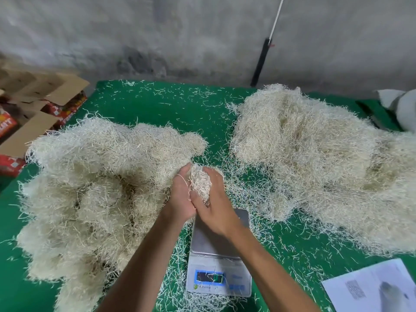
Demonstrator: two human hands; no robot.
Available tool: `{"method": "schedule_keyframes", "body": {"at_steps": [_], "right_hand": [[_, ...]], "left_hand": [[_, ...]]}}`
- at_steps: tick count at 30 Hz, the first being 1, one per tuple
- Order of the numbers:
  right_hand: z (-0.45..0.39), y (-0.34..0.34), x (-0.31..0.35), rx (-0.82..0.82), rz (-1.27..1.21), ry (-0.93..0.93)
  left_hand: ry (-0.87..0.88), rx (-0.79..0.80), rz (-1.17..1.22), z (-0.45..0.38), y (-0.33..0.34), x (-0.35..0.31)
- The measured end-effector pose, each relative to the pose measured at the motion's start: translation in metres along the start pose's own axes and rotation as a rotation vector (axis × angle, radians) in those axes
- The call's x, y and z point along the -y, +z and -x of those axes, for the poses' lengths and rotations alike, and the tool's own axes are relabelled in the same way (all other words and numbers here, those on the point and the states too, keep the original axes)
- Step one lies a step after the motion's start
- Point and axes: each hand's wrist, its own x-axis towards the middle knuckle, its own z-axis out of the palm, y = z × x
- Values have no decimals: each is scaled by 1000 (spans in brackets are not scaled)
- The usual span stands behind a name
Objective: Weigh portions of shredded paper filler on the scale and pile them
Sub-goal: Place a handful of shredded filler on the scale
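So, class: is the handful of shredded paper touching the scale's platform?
Apart. The head view shows both hands, left hand and right hand, holding the handful of shredded paper above the bare platform.

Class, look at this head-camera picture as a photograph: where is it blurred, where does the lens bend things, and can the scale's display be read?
Head view: the wide lens bows the green table edges; the printed sheet and the red boxes at the corners are smeared; the scale display is dark and crossed by stray strands, unreadable; light is soft and even, with no hard shadows; the handful of shredded paper between the left hand and right hand is fairly sharp.
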Motion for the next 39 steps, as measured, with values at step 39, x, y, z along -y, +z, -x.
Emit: {"method": "schedule_keyframes", "body": {"at_steps": [39], "right_hand": [[52, -230, -162, -372, 63, 442]], "left_hand": [[-192, 248, -584, -82, 205, 129]]}}
